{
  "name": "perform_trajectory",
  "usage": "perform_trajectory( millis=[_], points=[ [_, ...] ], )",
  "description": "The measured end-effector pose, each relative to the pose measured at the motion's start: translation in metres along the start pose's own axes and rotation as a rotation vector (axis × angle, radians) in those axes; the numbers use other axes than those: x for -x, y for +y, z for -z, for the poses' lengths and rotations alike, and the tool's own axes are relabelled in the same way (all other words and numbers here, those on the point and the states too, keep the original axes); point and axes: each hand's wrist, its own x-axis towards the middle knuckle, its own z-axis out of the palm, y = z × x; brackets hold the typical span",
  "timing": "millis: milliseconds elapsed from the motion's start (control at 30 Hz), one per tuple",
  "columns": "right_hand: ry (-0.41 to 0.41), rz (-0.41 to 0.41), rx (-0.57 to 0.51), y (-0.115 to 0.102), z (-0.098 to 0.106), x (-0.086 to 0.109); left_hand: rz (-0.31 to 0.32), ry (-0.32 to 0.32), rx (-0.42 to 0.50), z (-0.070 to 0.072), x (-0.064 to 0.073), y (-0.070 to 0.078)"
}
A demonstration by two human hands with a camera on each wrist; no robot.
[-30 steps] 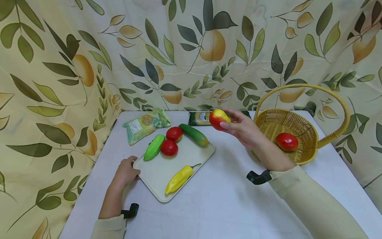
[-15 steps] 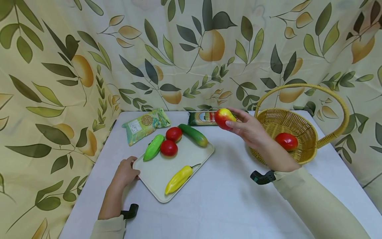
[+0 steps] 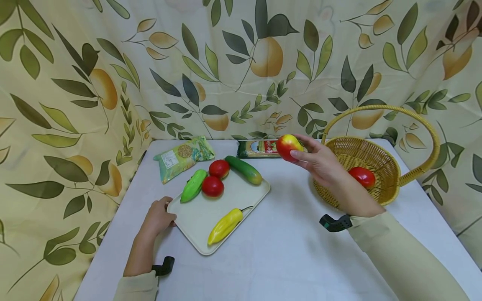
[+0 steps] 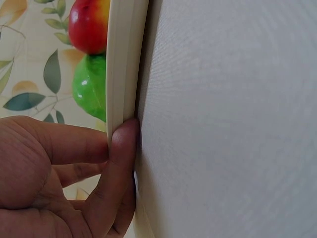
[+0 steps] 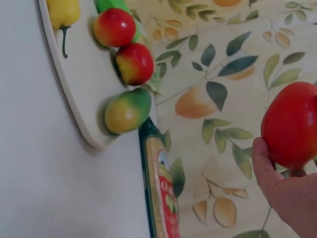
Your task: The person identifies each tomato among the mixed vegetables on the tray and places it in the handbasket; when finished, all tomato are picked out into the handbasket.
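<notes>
My left hand (image 3: 160,216) pinches the left corner of a cream tray (image 3: 188,223); the left wrist view shows finger and thumb on the rim. Raised over the table, my right hand (image 3: 320,161) holds a red-and-yellow apple (image 3: 289,147) between thumb and fingers, left of the wicker basket (image 3: 391,167). The same apple (image 5: 292,124) shows mostly red in the right wrist view. On the tray lie two red apples (image 3: 213,186), a bumpy green vegetable (image 3: 193,186), a green cucumber-like vegetable (image 3: 244,170) and a yellow pepper (image 3: 226,226).
Inside the basket, whose tall handle (image 3: 380,108) arches over it, lies a shiny red fruit or vegetable (image 3: 362,177). Behind the tray are a green-and-yellow bag (image 3: 184,156) and a long pasta-like packet (image 3: 260,149). A leaf-patterned curtain (image 3: 241,83) hangs along the table's back.
My right hand has moved a little to the right with the apple, uncovering more of the long packet. The left hand and the tray stay in place.
</notes>
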Motion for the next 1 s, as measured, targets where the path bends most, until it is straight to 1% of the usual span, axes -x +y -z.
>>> perform_trajectory(
  millis=[233,400,667,867,1000],
  points=[
    [0.034,0.004,0.013,-0.002,0.007,0.002,0.003,-0.006,0.004,-0.001,-0.001,0.0],
    [0.038,0.005,0.003,-0.005,0.014,0.003,0.017,-0.009,-0.011,0.0,-0.001,0.001],
    [0.036,0.002,-0.02,-0.007,0.026,0.007,0.007,-0.013,-0.01,0.001,0.001,0.002],
    [0.044,-0.002,-0.002,-0.006,0.032,0.008,0.014,-0.006,-0.032,0.001,0.001,0.0],
    [0.059,-0.013,0.012,-0.006,0.037,0.011,0.003,-0.007,-0.037,0.001,0.0,0.001]
  ],
)
